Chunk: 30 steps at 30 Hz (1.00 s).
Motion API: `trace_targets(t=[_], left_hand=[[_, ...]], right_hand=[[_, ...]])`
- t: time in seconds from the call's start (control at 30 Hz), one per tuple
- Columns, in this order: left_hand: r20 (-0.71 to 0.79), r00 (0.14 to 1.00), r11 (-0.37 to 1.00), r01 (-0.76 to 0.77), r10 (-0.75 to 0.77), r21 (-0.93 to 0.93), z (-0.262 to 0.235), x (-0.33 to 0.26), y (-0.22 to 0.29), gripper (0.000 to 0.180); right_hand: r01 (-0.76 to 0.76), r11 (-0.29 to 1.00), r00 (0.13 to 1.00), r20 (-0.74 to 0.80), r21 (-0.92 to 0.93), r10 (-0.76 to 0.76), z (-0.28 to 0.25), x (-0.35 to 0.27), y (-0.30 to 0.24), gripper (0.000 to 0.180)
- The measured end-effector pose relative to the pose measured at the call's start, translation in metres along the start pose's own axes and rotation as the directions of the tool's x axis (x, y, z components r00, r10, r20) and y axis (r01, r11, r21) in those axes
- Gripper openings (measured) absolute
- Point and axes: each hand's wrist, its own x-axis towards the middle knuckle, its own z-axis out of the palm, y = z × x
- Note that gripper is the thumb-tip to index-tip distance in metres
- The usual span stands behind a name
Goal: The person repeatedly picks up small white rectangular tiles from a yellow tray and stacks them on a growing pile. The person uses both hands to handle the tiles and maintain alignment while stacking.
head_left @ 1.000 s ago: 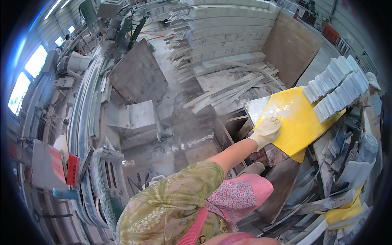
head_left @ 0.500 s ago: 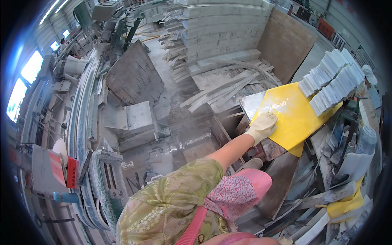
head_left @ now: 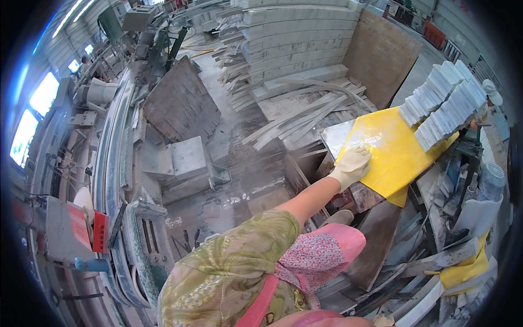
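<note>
My left hand (head_left: pixel 353 164), in a cream glove, rests on the near left part of a shiny yellow sheet (head_left: pixel 406 163). Its fingers are curled down against the surface, and whatever they hold, if anything, is hidden under them. The sheet lies over a grey slab-like top (head_left: pixel 339 136), with a corner hanging down at the near side. On the sheet's far right stand two rows of thin pale stone strips (head_left: pixel 449 106), stacked close together. My right hand does not show.
Long pale strips (head_left: pixel 321 111) lie beyond the sheet, before a wall of stacked slabs (head_left: pixel 299 41). A brown board (head_left: pixel 381 60) leans beside it. Rail machinery (head_left: pixel 111 158) runs along the left. Offcuts and another yellow piece (head_left: pixel 466 267) lie at lower right.
The view has shifted slightly. My left hand stays on nearly the same spot of the yellow sheet, its fingers still curled.
</note>
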Motion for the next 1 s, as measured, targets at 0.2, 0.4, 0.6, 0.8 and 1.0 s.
trace_targets(t=[0.2, 0.4, 0.6, 0.8, 1.0], left_hand=[[-0.029, 1.0, 1.0, -0.007, 0.006, -0.02, 0.002, -0.001, -0.002, 0.022], [-0.049, 0.999, 1.0, 0.014, -0.014, -0.003, 0.005, -0.002, -0.001, 0.024], [0.011, 0.999, 0.999, 0.031, -0.031, -0.033, 0.009, -0.002, -0.004, 0.022], [0.416, 0.845, 0.942, 0.305, -0.335, 0.138, 0.017, -0.017, -0.016, 0.037], [0.228, 0.97, 0.996, 0.091, -0.084, -0.022, 0.027, 0.0, -0.029, 0.044]], right_hand=[[0.02, 1.0, 0.999, -0.045, -0.007, -0.02, -0.089, -0.024, -0.019, 0.042], [0.009, 1.0, 1.0, -0.002, 0.013, -0.009, -0.062, -0.025, -0.014, 0.037], [0.131, 0.981, 0.987, -0.073, -0.142, -0.142, -0.067, 0.003, -0.009, 0.032], [0.088, 0.994, 0.825, -0.563, 0.061, -0.038, -0.057, -0.013, -0.037, 0.013], [-0.114, 0.975, 0.935, -0.313, 0.191, 0.17, -0.063, -0.029, -0.038, 0.017]])
